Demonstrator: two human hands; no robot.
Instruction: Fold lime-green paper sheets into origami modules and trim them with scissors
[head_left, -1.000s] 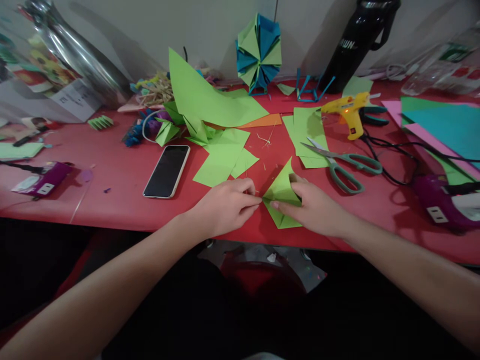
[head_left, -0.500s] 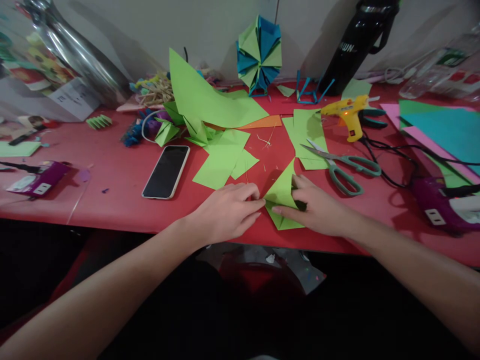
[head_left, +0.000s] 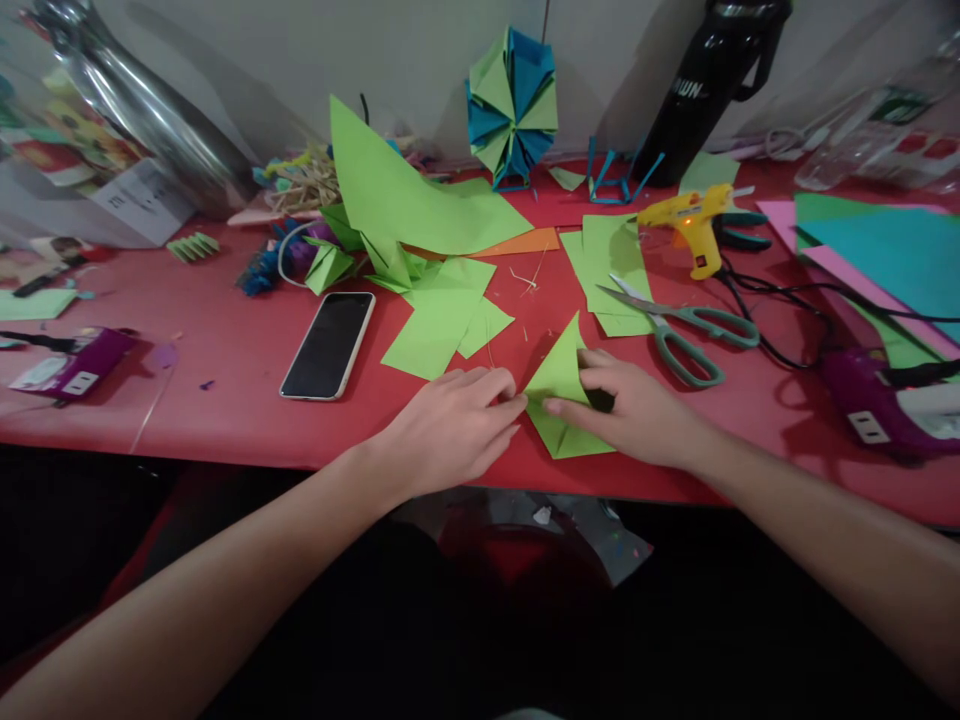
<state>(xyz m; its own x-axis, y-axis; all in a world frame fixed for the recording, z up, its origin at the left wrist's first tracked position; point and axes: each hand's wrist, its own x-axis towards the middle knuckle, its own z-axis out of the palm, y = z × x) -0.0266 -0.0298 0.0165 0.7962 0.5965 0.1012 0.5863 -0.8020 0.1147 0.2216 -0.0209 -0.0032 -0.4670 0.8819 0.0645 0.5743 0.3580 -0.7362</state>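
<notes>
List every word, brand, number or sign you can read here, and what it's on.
"AWN": on the black bottle; I can't make out any further letters.
Too blurred or small to read: print on the white box, the clear bottle's label, markings on the yellow glue gun.

The right hand (head_left: 637, 408) is hiding part of the folded green paper (head_left: 559, 385), and the left hand's (head_left: 457, 425) curled fingers are concealing whatever they may be pinching. The picture's edges are cutting off the black bottle's (head_left: 686, 100) top and the right purple adapter (head_left: 862, 400). Far left, the white box's (head_left: 146, 200) colourful contents (head_left: 71, 125) are blurring.
</notes>
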